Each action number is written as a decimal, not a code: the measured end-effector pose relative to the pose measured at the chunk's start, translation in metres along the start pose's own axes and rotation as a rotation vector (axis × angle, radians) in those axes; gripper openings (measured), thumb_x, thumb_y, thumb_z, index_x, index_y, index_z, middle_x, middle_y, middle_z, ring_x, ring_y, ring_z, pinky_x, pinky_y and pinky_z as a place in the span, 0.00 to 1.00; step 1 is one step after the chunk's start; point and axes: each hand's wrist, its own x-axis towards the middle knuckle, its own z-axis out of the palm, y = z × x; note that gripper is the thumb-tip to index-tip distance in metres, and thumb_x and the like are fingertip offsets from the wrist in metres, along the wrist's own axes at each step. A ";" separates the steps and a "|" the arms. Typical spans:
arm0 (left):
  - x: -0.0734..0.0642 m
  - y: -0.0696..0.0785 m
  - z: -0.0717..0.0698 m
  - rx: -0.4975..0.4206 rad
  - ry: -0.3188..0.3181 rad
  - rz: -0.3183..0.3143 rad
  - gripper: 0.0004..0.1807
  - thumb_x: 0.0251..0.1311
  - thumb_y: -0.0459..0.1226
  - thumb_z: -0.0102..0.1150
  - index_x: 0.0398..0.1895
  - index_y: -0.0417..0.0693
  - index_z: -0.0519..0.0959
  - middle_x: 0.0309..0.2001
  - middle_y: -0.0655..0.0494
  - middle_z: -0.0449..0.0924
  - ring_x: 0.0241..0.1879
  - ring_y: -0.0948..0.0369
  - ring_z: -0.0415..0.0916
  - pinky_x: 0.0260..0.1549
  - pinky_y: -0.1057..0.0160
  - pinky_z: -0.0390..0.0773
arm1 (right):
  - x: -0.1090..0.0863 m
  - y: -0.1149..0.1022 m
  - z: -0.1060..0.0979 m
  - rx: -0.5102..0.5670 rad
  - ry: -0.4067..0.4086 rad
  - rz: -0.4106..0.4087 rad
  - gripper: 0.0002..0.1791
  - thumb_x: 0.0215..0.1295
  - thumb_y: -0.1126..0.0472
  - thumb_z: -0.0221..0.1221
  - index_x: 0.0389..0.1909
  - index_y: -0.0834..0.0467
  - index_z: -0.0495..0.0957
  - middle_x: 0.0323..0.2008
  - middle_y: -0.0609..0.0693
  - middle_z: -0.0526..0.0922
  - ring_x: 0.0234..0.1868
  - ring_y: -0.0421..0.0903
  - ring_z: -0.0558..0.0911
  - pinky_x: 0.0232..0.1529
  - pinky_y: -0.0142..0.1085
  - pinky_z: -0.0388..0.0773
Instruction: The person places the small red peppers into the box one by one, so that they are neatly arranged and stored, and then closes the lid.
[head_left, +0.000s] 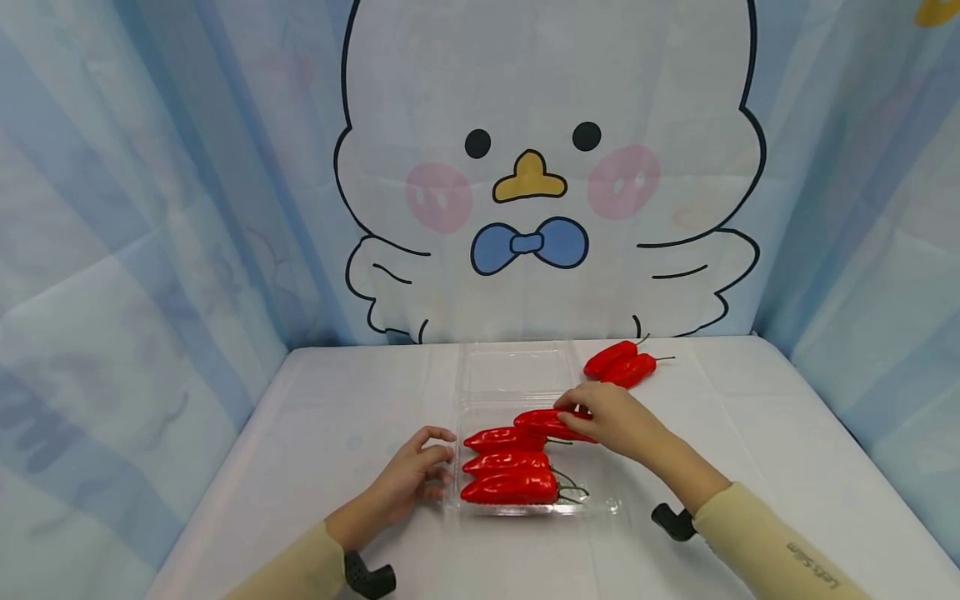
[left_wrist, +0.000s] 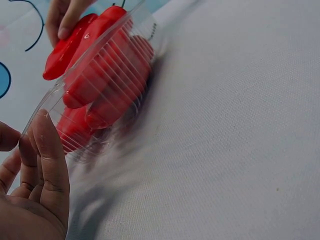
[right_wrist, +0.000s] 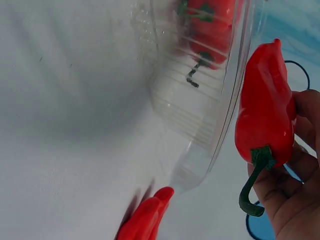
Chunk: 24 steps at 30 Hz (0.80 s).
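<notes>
A clear plastic box (head_left: 600,505) stands at mid-table with its lid (head_left: 517,372) laid open toward the back. Three red chili peppers (head_left: 510,488) lie side by side in it, their green stems pointing right. My right hand (head_left: 617,422) grips another red chili pepper (right_wrist: 265,107) by its side, over the rear part of the box, its stem hanging free. At the box's left side, the thumb and fingers of my left hand (head_left: 414,475) pinch the thin rim (left_wrist: 37,112).
Two more red chili peppers (head_left: 630,370) lie on the white table (head_left: 360,400) behind and right of the box. A printed curtain (head_left: 525,300) hangs along the table's back, with further curtains at both sides.
</notes>
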 end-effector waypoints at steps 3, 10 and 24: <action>-0.001 0.000 0.000 0.003 0.001 0.002 0.21 0.70 0.40 0.58 0.62 0.47 0.67 0.44 0.51 0.74 0.29 0.61 0.77 0.27 0.68 0.83 | 0.002 -0.007 0.004 0.001 -0.026 -0.018 0.09 0.65 0.57 0.69 0.45 0.52 0.88 0.37 0.43 0.88 0.37 0.38 0.83 0.40 0.31 0.85; 0.000 0.000 0.000 -0.002 0.001 0.000 0.21 0.70 0.40 0.58 0.62 0.48 0.67 0.44 0.51 0.74 0.29 0.61 0.77 0.27 0.68 0.83 | 0.005 -0.019 0.015 0.009 -0.080 -0.053 0.09 0.67 0.57 0.68 0.46 0.51 0.88 0.38 0.42 0.89 0.39 0.37 0.84 0.42 0.29 0.84; 0.000 -0.001 0.000 0.000 -0.004 0.006 0.21 0.70 0.40 0.57 0.62 0.48 0.67 0.44 0.51 0.74 0.29 0.61 0.77 0.27 0.68 0.83 | 0.013 -0.038 0.032 0.030 -0.103 -0.134 0.10 0.67 0.58 0.67 0.47 0.54 0.88 0.39 0.43 0.89 0.38 0.36 0.84 0.44 0.32 0.85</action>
